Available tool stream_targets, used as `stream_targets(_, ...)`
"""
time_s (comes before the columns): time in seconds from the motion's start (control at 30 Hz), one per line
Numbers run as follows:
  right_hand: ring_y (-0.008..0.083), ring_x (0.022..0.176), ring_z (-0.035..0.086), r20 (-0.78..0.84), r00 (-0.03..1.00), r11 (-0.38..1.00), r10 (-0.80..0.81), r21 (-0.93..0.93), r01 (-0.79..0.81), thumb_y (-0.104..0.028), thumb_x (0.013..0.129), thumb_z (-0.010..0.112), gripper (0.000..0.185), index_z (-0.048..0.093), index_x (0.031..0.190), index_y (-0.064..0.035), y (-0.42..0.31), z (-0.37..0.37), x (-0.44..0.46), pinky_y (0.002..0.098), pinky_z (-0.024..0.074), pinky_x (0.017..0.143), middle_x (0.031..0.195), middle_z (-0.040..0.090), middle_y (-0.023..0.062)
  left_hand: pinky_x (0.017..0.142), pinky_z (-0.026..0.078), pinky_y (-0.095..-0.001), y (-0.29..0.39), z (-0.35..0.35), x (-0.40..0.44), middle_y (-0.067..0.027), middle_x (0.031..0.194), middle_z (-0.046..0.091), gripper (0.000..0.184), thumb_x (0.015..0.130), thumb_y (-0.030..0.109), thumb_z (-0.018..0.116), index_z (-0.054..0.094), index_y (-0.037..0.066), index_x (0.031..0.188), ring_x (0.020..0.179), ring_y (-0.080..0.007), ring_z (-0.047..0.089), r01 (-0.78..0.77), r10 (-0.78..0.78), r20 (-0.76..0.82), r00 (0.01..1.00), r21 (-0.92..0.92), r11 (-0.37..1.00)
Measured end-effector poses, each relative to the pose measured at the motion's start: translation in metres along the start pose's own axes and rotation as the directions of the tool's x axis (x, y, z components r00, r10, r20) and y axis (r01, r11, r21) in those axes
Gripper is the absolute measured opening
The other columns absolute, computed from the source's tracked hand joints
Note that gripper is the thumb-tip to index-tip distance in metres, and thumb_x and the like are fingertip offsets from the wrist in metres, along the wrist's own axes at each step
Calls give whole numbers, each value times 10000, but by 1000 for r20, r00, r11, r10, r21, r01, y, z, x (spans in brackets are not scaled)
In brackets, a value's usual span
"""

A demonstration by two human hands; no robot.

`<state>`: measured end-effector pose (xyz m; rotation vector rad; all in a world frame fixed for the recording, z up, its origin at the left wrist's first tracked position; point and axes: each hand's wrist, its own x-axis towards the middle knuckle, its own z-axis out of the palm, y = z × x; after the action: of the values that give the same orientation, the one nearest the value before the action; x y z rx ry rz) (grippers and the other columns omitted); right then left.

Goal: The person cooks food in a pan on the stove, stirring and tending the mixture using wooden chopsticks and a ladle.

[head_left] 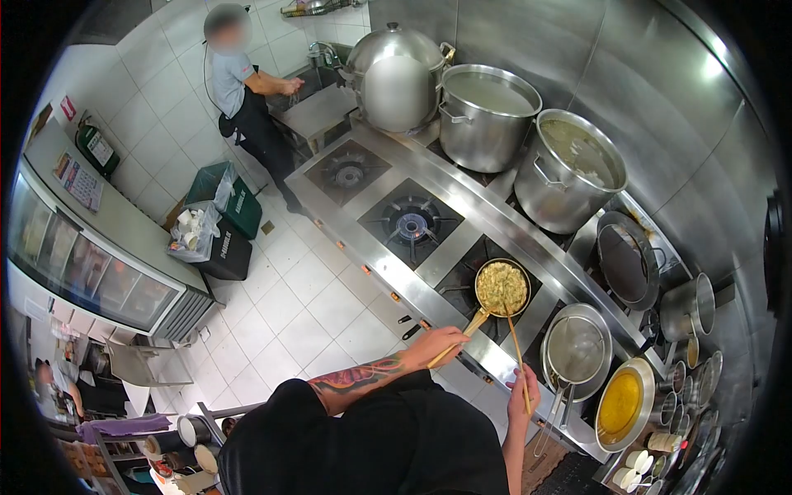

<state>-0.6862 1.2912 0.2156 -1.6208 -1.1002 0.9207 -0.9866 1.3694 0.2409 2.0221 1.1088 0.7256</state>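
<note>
My left hand (443, 346) is wrapped round the wooden handle of a small frying pan (529, 307), which sits over a burner. A yellowish, lumpy egg-like mass (502, 287) fills the pan. My right hand (525, 391) grips long wooden chopsticks (516, 344), whose tips reach the pan's near edge. Right of the pan, a strainer (576, 347) rests in a metal bowl. Beyond it, a metal bowl (649, 403) holds yellow liquid.
Large steel pots (487, 115) line the back of the stove. A bare burner (412, 226) lies left of the pan. Another person (239, 82) stands by the sink at the upper left. Bins (227, 247) stand on the floor.
</note>
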Motion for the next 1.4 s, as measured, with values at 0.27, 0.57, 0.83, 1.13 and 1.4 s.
stream_targets(0.27,164,888,716,-61,998,999,-15,-41,13,-207,1033,621,327,675,1282,-2,-14,5,-4,315,609,794,1073,747,126,867,542,-404,-13,10,3,-127,1150,650,266,957,126,626,681,85,1214,1045,-341,653,-66,65,-63,996,-6,998)
stream_targets(0.57,160,926,717,-49,999,996,-24,-81,20,-199,1048,588,339,657,1316,-5,-34,5,-14,309,606,784,1162,737,131,915,539,-403,5,-5,3,-138,1241,644,288,994,147,595,662,48,1256,1107,-342,646,-43,39,-97,995,-39,998)
stream_targets(0.83,174,842,737,-149,987,996,-63,-69,53,-185,1047,582,307,682,1229,41,-61,-6,-14,302,600,768,1069,766,165,746,547,-368,22,-24,26,-164,955,716,211,1032,142,591,703,3,1143,838,-305,700,-68,24,-299,954,-139,988)
stream_targets(1.13,195,827,781,-174,979,984,-106,-158,78,-220,1024,619,243,739,1109,-27,-76,-8,1,303,590,656,974,797,120,714,550,-377,28,-25,37,-175,914,724,206,1023,159,592,713,0,1070,800,-322,708,-25,-25,-287,958,-169,985)
stream_targets(1.4,195,790,771,-153,981,980,-119,-175,92,-209,1015,618,237,738,1106,-26,-85,-7,1,302,580,654,941,794,110,735,553,-414,30,-34,31,-186,914,720,208,1020,172,593,711,3,1049,845,-363,704,-61,47,-260,965,-45,997)
